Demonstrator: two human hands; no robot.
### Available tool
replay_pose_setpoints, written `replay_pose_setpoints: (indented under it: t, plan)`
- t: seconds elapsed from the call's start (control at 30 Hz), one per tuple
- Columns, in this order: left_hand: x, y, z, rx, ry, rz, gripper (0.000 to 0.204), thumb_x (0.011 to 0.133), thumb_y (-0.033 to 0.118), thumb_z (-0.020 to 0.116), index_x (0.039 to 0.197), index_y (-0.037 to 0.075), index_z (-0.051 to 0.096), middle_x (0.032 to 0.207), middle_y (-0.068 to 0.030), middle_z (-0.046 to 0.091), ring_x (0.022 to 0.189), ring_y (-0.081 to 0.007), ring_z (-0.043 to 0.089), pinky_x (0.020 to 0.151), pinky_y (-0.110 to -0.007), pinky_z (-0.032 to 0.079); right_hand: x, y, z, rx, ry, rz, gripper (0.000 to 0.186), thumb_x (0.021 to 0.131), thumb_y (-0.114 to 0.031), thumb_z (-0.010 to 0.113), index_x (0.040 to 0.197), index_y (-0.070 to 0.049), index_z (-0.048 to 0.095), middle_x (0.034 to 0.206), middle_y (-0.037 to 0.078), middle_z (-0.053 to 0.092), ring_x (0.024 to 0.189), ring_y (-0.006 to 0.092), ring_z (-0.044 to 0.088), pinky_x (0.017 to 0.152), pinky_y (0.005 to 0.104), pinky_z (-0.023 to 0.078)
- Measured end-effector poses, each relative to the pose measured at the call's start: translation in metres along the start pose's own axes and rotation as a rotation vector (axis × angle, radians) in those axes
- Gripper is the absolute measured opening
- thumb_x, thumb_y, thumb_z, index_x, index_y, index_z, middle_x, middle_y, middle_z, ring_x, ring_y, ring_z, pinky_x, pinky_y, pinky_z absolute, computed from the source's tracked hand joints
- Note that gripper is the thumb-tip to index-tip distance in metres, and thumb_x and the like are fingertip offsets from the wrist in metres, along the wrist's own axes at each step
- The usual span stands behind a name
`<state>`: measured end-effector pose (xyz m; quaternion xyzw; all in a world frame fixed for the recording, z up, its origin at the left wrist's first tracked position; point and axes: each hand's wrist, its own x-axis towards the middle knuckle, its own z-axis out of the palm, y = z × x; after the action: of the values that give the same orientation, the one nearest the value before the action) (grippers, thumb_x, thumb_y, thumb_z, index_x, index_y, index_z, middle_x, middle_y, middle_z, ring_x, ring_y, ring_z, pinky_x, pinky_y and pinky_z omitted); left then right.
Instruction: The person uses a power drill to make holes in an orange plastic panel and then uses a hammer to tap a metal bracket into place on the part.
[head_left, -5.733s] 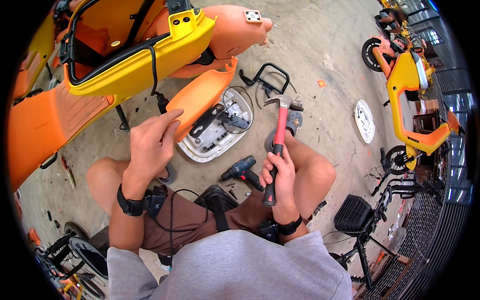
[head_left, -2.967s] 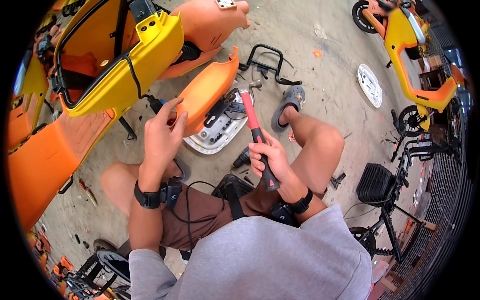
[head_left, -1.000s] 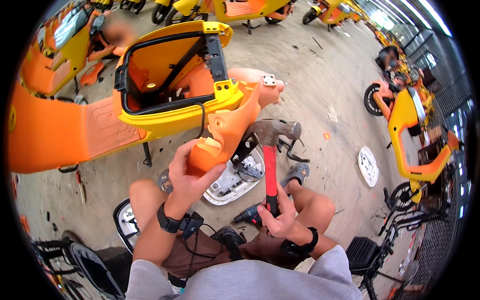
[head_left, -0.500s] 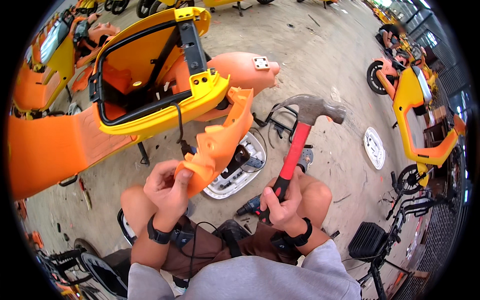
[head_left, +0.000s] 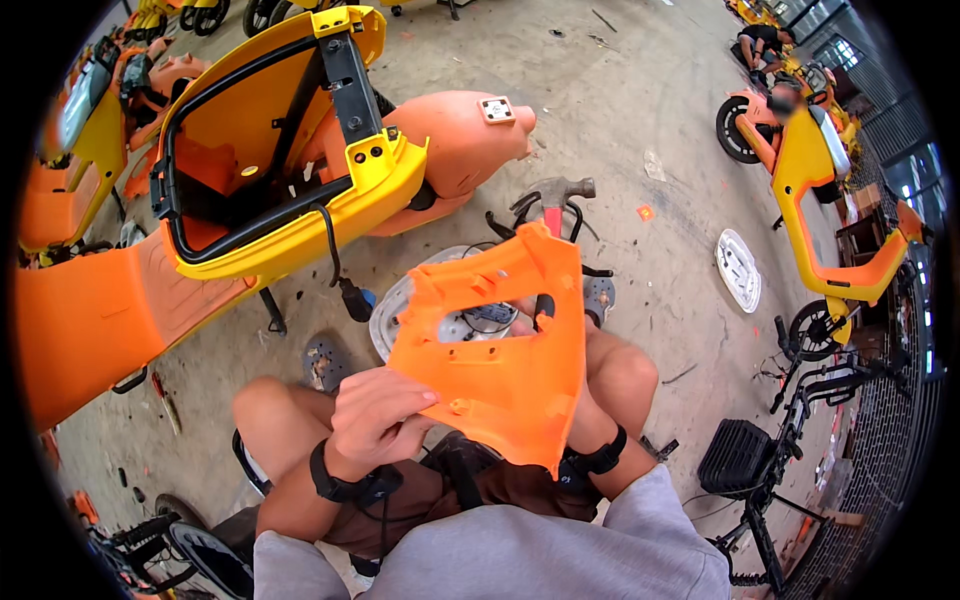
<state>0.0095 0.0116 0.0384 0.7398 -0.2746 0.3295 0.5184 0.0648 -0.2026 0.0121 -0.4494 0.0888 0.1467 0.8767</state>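
Broad floor [head_left: 640,110], edge of orange panel [head_left: 490,385] in left fingers [head_left: 398,396], hammer [head_left: 556,192] in right fingers [head_left: 525,305]

A grey T-shirt [head_left: 490,555], brown shorts [head_left: 415,495] and grey clogs [head_left: 323,364] — with black wristbands [head_left: 325,474].

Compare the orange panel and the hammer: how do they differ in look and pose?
Shape: the panel is broad with a large cut-out, while the hammer is slim, topped by a claw head.
Colour: the panel is orange; the hammer shows a grey metal head with red just below it.
Pose: the panel is in front, mostly in view; the hammer is behind it, partly hidden, head up.
Shared: both are held up in the air.
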Motion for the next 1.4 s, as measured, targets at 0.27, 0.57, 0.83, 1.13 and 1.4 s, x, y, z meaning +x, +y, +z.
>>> replay_pose_setpoints:
  t: [0.27, 0.57, 0.83, 1.13, 1.4]
  plan:
    - [-0.006, 0.005, 0.005, -0.174, -0.077, 0.005, 0.030, 0.064, -0.013, 0.064, 0.092, -0.001, 0.063, 0.070, -0.0099, 0.067, 0.060, -0.0229, 0.068, 0.056, -0.032, 0.055, -0.008, -0.031, 0.013, -0.393, -0.040, 0.162, 0.055, 0.083, -0.009, 0.076, 0.132, -0.006, 0.053, 0.100, -0.001, 0.061, 0.068, 0.0027, 0.053, 0.056, 0.0181, 0.044]
    - [-0.012, 0.008, 0.007, -0.262, -0.007, -0.112, 0.021, 0.071, -0.002, 0.079, 0.087, -0.004, 0.065, 0.068, -0.0113, 0.067, 0.058, -0.0238, 0.067, 0.054, -0.030, 0.053, -0.012, -0.039, 0.025, -0.309, -0.071, 0.201, 0.056, 0.081, -0.011, 0.077, 0.131, -0.004, 0.054, 0.097, 0.000, 0.062, 0.064, 0.0038, 0.052, 0.051, 0.0178, 0.043]
    - [-0.019, 0.013, 0.005, -0.287, 0.177, -0.520, 0.015, 0.082, 0.004, 0.074, 0.090, -0.005, 0.066, 0.079, -0.0108, 0.070, 0.073, -0.0166, 0.068, 0.065, -0.027, 0.053, 0.001, -0.014, 0.005, -0.230, -0.009, 0.030, 0.059, 0.078, -0.005, 0.078, 0.127, -0.005, 0.045, 0.113, 0.007, 0.061, 0.083, 0.0105, 0.062, 0.057, 0.0221, 0.050]
    - [0.003, 0.011, 0.016, -0.274, -0.005, -0.675, 0.061, 0.078, 0.005, 0.079, 0.130, -0.001, 0.048, 0.115, -0.0139, 0.063, 0.107, -0.0206, 0.062, 0.096, -0.034, 0.047, 0.018, 0.007, -0.018, -0.140, 0.200, -0.044, 0.047, 0.085, -0.006, 0.069, 0.125, -0.005, 0.046, 0.080, 0.001, 0.058, 0.052, 0.0069, 0.052, 0.047, 0.0210, 0.044]
    - [0.011, 0.000, 0.011, 0.213, -0.098, -0.615, 0.082, 0.067, 0.013, 0.087, 0.135, -0.001, 0.045, 0.113, -0.0159, 0.063, 0.097, -0.0265, 0.063, 0.084, -0.034, 0.051, 0.011, 0.004, -0.028, -0.018, 0.151, 0.063, 0.027, 0.093, -0.017, 0.066, 0.111, -0.006, 0.049, 0.076, -0.001, 0.053, 0.054, 0.0055, 0.047, 0.047, 0.0227, 0.043]
